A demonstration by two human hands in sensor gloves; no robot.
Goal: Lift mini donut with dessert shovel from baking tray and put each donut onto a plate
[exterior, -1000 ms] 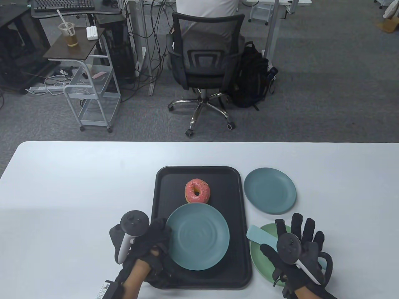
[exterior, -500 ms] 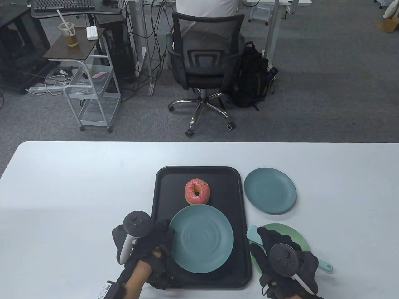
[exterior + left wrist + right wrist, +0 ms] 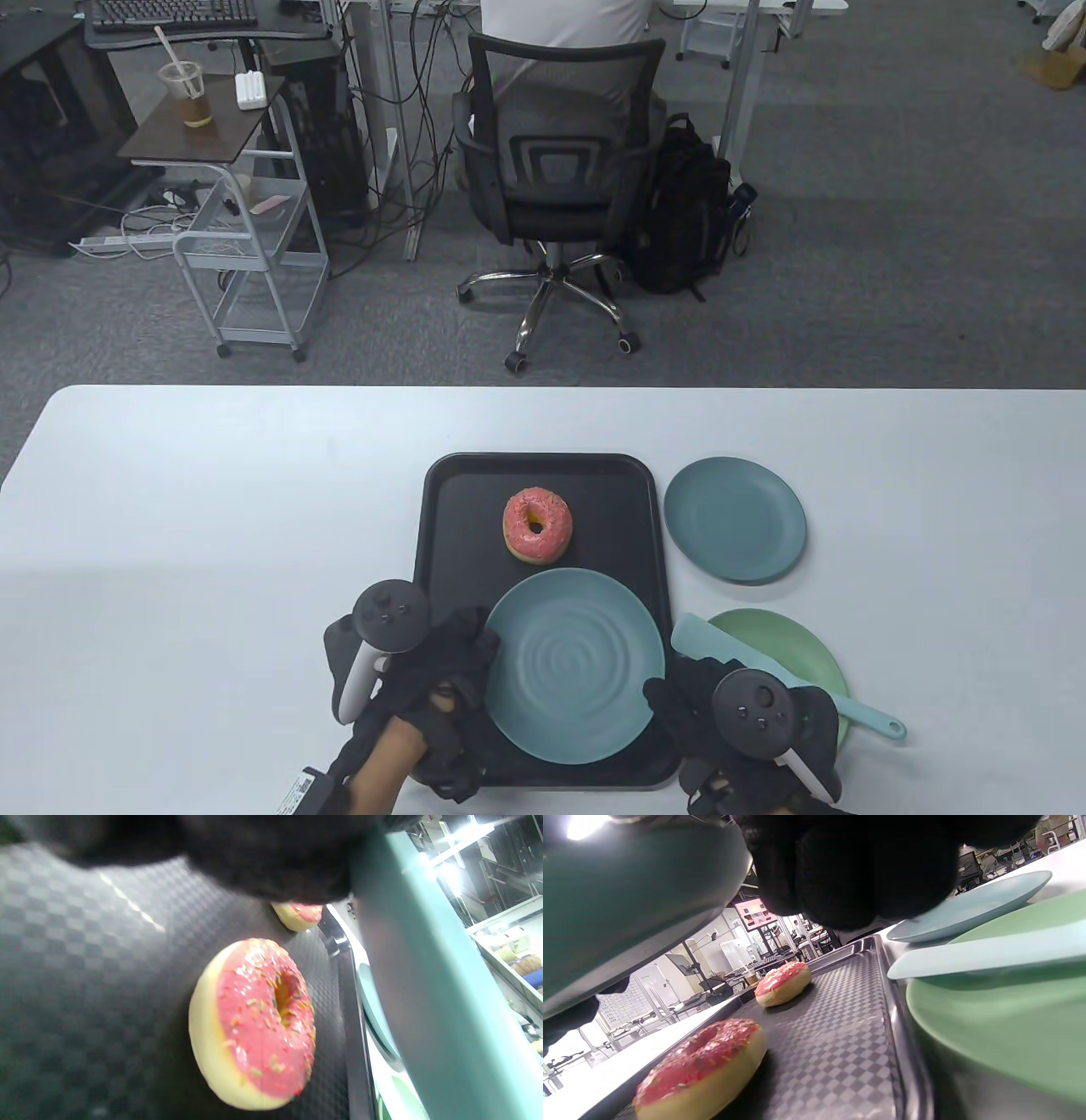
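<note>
We see a black baking tray point(image 3: 441, 543) on the white bench point(image 3: 212, 509). One pink donut point(image 3: 537, 525) lies toward the tray's 12 o'clock end; a second donut point(image 3: 254, 1024) lies under a teal plate point(image 3: 573, 665) held above the 6 o'clock end. Our left hand point(image 3: 441, 679) grips that plate's 9 o'clock rim with curled fingers. Our right hand point(image 3: 747, 730) is at its 3 o'clock rim; whether its fingers hold it we cannot tell. At the tray's 3 o'clock side, the dessert shovel point(image 3: 764, 671) lies across a green plate point(image 3: 806, 654), with a blue plate point(image 3: 734, 519) beyond.
</note>
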